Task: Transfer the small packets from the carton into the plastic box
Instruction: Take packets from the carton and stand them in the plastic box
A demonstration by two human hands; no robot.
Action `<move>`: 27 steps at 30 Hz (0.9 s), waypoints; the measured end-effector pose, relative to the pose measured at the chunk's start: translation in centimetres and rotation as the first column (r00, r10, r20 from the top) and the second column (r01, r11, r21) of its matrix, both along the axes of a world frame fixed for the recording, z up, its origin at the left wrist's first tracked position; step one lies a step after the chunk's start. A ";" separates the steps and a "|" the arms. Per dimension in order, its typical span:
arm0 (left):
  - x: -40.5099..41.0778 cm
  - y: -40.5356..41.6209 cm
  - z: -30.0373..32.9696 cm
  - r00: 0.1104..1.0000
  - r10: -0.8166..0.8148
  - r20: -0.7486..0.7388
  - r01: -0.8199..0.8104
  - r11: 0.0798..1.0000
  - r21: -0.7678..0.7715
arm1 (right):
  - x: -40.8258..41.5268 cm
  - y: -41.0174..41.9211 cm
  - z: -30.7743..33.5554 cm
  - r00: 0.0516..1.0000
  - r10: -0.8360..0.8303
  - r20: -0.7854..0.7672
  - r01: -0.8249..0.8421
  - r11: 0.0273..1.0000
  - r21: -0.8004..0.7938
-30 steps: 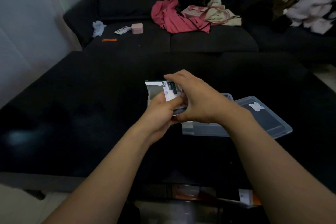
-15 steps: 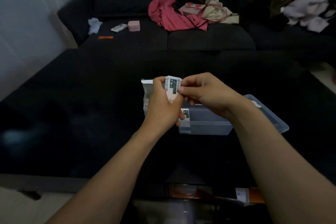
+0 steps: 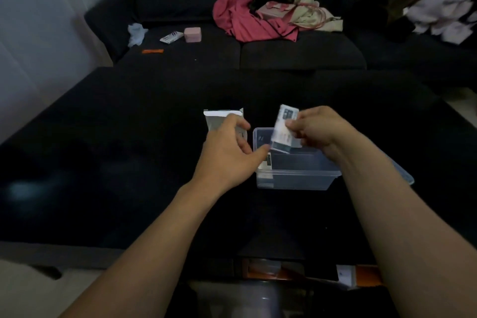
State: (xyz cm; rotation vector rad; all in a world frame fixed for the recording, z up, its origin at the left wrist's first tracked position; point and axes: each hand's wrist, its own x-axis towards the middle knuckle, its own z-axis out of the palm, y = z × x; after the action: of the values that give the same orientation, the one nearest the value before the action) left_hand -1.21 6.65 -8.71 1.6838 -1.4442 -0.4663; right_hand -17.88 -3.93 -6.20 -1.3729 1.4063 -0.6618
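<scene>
On the dark table stands a clear plastic box [image 3: 296,178] with a packet or two leaning against its left inner wall. My right hand [image 3: 317,129] pinches a small stack of white packets [image 3: 284,128] and holds it above the box's open top. A grey-white carton [image 3: 219,117] sits just left of the box, and my left hand [image 3: 227,147] wraps around its near side, fingers reaching toward the box's left rim. The carton's inside is hidden from me.
The box's clear lid [image 3: 402,175] lies at its right, partly behind my right arm. Behind the table a dark sofa carries a pink cloth [image 3: 245,18], a beige bag [image 3: 304,11], a pink case [image 3: 192,34], a tube and white clothes [image 3: 444,15].
My right hand has drawn the packets out of the carton and carried them right, over the box. My left hand has stayed on the carton.
</scene>
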 end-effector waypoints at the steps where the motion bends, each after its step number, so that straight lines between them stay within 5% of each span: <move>1: 0.4 0.1 0.0 1.000 -0.003 0.016 0.003 1.000 -0.001 | -0.1 -0.4 -0.8 0.997 -0.008 -0.078 0.012 0.999 0.040; 4: 1.1 0.4 -0.4 0.987 -0.127 0.101 0.120 0.990 0.075 | 0.9 -0.6 -3.0 0.978 0.063 -0.198 -0.024 0.981 0.194; 11: 1.1 0.5 -1.9 0.875 -0.373 0.310 0.296 0.917 0.266 | 3.1 -0.4 -4.7 0.874 0.204 -0.440 -0.111 0.967 0.228; 16: 1.1 0.1 -2.1 0.861 -0.389 0.326 0.318 0.914 0.251 | 4.0 -0.1 -4.5 0.664 0.255 -0.703 -0.237 0.963 0.125; 27: 1.8 1.0 -0.4 0.891 -0.351 0.290 0.305 0.933 0.191 | 4.3 -0.4 -3.3 0.643 0.270 -0.717 -0.302 0.949 0.087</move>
State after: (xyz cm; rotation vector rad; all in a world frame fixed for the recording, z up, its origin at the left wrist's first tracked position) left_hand 0.54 7.68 -9.09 1.6841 -1.9962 -0.5041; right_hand -13.57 -4.35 -9.50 -1.9634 1.7109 0.1166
